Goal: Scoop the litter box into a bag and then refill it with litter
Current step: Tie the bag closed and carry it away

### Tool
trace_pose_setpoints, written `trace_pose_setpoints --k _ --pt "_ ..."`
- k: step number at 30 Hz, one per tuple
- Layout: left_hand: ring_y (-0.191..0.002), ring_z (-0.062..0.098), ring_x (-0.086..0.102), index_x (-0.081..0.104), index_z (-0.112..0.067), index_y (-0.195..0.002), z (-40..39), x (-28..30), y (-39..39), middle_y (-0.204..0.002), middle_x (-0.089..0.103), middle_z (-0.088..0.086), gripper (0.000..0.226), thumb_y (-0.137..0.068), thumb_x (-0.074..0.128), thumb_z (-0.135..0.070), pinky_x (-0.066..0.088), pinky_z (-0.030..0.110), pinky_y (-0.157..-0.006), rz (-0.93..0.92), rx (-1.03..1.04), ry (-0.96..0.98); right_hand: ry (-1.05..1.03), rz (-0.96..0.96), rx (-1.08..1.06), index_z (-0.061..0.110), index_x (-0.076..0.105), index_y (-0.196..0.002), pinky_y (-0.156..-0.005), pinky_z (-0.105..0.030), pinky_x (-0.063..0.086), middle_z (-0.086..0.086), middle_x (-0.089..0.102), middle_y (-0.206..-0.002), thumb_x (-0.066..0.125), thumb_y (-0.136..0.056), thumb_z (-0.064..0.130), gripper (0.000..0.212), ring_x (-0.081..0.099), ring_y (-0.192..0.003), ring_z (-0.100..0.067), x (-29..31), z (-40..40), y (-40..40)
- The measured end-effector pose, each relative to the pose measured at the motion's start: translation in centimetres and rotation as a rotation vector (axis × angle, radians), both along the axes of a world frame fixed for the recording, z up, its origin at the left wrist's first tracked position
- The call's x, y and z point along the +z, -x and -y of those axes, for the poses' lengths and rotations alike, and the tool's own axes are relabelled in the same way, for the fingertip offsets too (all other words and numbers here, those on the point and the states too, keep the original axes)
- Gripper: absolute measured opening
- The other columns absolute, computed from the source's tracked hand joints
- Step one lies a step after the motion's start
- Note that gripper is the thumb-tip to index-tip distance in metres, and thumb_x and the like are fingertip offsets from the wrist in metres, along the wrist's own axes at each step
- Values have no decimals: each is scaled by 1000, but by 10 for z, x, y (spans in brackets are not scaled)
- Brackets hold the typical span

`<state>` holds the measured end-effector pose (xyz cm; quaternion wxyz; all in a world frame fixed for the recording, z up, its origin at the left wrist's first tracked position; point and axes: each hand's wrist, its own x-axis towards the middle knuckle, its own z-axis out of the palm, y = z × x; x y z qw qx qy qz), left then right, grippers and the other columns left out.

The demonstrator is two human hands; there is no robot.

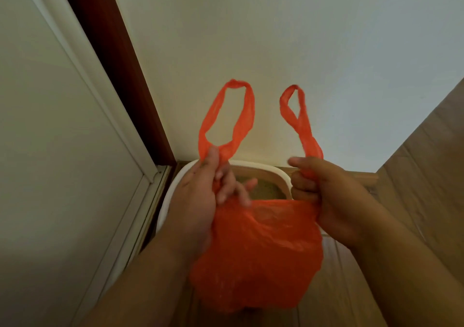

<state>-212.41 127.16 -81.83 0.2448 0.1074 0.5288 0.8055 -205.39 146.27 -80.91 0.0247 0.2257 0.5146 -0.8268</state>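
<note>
An orange plastic bag (256,256) hangs in front of me, bulging at the bottom, its two handle loops sticking up against the wall. My left hand (198,201) pinches the base of the left handle loop, fingers curled round the plastic. My right hand (326,196) grips the base of the right loop in a fist. Behind and below the bag lies the white litter box (175,188), pushed into the corner; a patch of tan litter (266,188) shows between my hands. Most of the box is hidden by the bag and my arms.
A white wall (276,38) stands straight ahead. A white door (50,151) with a dark red frame (120,58) is on the left. Wood-look flooring (421,171) runs along the right and under the box.
</note>
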Motion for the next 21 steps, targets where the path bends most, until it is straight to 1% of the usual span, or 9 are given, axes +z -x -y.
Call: trace_pose_setpoints --k 2,4,7,9,11,13,14,17,21 --pt "-37 15 33 46 -19 -65 -1 -2 2 -49 27 -2 52 -108 29 -42 56 40 -66 114 34 -68 114 -95 115 4 65 -112 -62 -28 34 -4 48 -80 54 -80 -9 37 44 -67 -14 -5 -8 -2" --pt "-38 12 24 49 -17 -71 -2 -3 4 -52 24 -3 41 -104 30 -33 47 33 -53 152 94 -88 74 -122 214 -1 71 -117 -76 -32 53 -11 65 -100 49 -77 -22 51 63 -90 -22 -5 -12 -5" --pt "-43 9 31 56 -17 -88 -4 1 7 -59 34 -4 31 -110 37 -28 44 27 -44 150 190 -60 -28 -159 266 2 79 -102 -91 -35 59 -15 71 -124 50 -91 -12 34 68 -117 -29 -2 -10 -11" --pt "-47 9 42 57 -16 -97 -3 5 7 -63 42 -4 26 -111 40 -29 42 22 -41 125 212 -38 -61 -244 220 10 80 -98 -91 -35 58 -16 72 -123 51 -95 1 31 67 -120 -30 0 -6 -12" --pt "-46 10 46 58 -17 -99 0 6 7 -62 44 -4 26 -110 40 -33 38 21 -38 119 194 -31 1 -335 115 15 80 -99 -90 -37 59 -16 76 -102 50 -96 9 31 70 -113 -32 1 1 -10" --pt "-36 9 36 59 -18 -98 2 6 6 -56 39 -2 27 -109 41 -35 29 18 -35 125 125 -75 121 -371 14 14 76 -111 -82 -38 60 -7 59 -64 48 -99 17 30 72 -77 -29 4 10 -7" --pt "-33 8 30 61 -18 -97 2 6 5 -53 35 -2 28 -108 42 -36 24 17 -35 126 77 -105 164 -362 -18 12 72 -118 -72 -36 60 -2 43 -55 48 -102 21 30 58 -55 -21 4 15 -5" --pt "-34 8 21 63 -17 -89 2 4 3 -51 26 -2 41 -108 38 -43 12 22 -38 89 -35 -120 201 -251 -114 16 60 -120 -42 -24 28 3 20 -60 45 -106 27 23 18 -48 -11 -1 26 1" --pt "-43 12 13 67 -13 -85 3 6 0 -56 21 -1 49 -103 31 -39 11 30 -44 17 -83 -122 86 -161 -157 18 48 -100 -43 -24 11 3 25 -64 44 -94 12 10 16 -48 -10 -8 30 7"
